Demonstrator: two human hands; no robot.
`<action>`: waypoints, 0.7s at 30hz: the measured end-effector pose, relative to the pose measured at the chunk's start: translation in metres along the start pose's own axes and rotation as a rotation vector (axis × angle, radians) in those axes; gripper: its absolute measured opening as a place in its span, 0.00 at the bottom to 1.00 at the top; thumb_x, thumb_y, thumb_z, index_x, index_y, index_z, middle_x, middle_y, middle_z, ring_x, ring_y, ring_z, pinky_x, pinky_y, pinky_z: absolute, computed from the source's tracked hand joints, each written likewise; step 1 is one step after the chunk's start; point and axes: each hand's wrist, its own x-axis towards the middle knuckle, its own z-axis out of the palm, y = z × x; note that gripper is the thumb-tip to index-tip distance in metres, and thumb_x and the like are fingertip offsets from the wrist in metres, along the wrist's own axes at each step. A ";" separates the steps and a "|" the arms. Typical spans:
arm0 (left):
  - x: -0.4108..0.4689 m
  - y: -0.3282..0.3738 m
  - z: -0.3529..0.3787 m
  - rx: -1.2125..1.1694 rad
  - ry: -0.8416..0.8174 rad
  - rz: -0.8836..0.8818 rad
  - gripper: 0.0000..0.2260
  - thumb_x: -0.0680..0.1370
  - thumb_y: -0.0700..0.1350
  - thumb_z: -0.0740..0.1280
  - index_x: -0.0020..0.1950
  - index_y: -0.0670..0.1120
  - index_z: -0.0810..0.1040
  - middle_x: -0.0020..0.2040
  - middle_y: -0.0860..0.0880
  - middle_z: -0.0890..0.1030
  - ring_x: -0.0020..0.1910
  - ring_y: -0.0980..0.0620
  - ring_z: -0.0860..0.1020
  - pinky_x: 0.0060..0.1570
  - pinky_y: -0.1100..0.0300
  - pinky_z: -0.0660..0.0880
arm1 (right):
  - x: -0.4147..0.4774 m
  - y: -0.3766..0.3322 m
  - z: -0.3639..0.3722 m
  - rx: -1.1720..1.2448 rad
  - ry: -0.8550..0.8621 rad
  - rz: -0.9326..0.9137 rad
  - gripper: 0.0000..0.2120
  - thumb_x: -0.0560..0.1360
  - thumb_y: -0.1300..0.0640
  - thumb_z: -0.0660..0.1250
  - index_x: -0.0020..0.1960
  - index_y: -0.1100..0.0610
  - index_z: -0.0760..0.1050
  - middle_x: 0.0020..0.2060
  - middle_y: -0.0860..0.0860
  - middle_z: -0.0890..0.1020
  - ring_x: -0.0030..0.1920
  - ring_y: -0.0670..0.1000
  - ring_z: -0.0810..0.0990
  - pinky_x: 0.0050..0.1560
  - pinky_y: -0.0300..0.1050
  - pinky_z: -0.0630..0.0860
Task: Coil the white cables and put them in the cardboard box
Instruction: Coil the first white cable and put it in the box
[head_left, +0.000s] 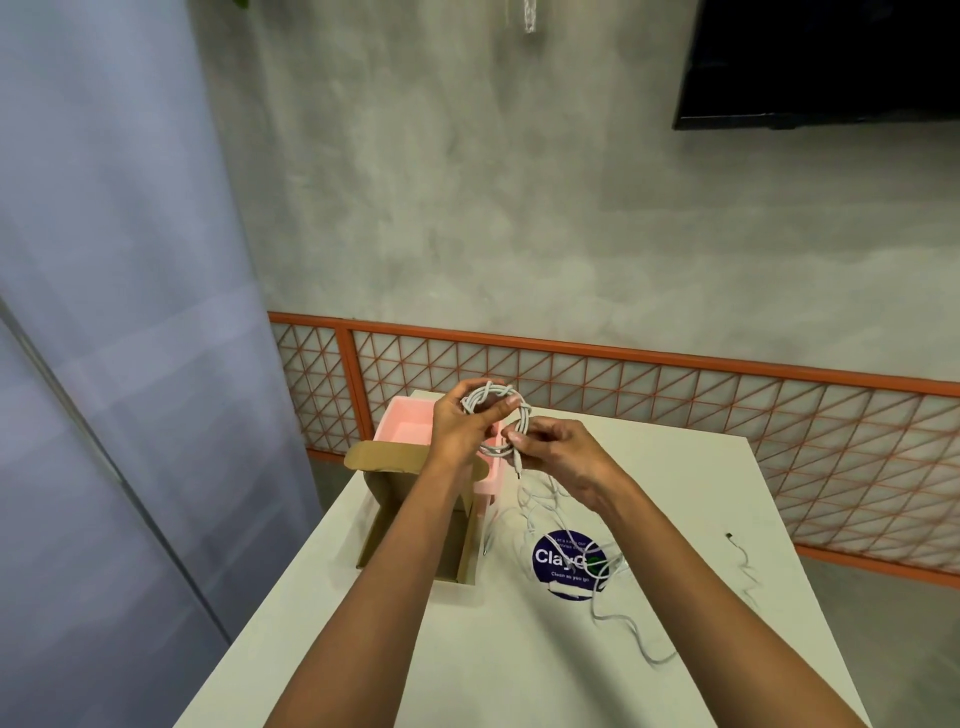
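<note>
- Reaching forward from the near edge, both bare forearms stretch over the white table (675, 649) and meet above its far left part.
- The left hand (460, 434) is raised, its fingers and thumb curled round the upper loops of the coiled white cable (493, 405).
- The right hand (558, 457) sits just right of it and slightly lower, thumb and forefinger pinching the coil's near-right strand, the other fingers loosely bent.
- A short tail ending in the plug (518, 472) hangs below that pinch.
- The coil is held in the air over the pink tray (410, 428), just beyond the open cardboard box (384, 525) at the table's left edge.
- Right of the box, loose white cables (615, 621) lie tangled on the table, crossing a round blue sticker (550, 558).
- A thin dark cable (744, 558) lies well apart, near the right edge.
</note>
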 end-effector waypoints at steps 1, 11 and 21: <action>-0.001 -0.002 -0.001 -0.015 0.007 -0.010 0.15 0.69 0.33 0.74 0.53 0.42 0.77 0.41 0.48 0.83 0.38 0.52 0.82 0.31 0.64 0.76 | 0.001 0.002 0.001 0.039 0.048 -0.003 0.08 0.74 0.67 0.67 0.53 0.67 0.79 0.43 0.58 0.83 0.44 0.54 0.83 0.44 0.41 0.80; -0.006 -0.028 -0.004 0.107 -0.023 -0.012 0.10 0.78 0.43 0.66 0.57 0.41 0.75 0.55 0.39 0.80 0.55 0.44 0.80 0.45 0.64 0.79 | 0.005 0.001 0.001 0.192 0.410 0.028 0.09 0.71 0.66 0.72 0.51 0.62 0.79 0.39 0.54 0.82 0.39 0.50 0.81 0.39 0.40 0.77; -0.009 -0.032 0.006 0.011 -0.004 0.045 0.07 0.78 0.38 0.64 0.56 0.39 0.74 0.47 0.44 0.81 0.45 0.50 0.81 0.40 0.67 0.78 | 0.009 0.002 -0.002 0.321 0.415 0.066 0.13 0.71 0.69 0.71 0.56 0.68 0.78 0.46 0.59 0.82 0.47 0.55 0.80 0.53 0.47 0.77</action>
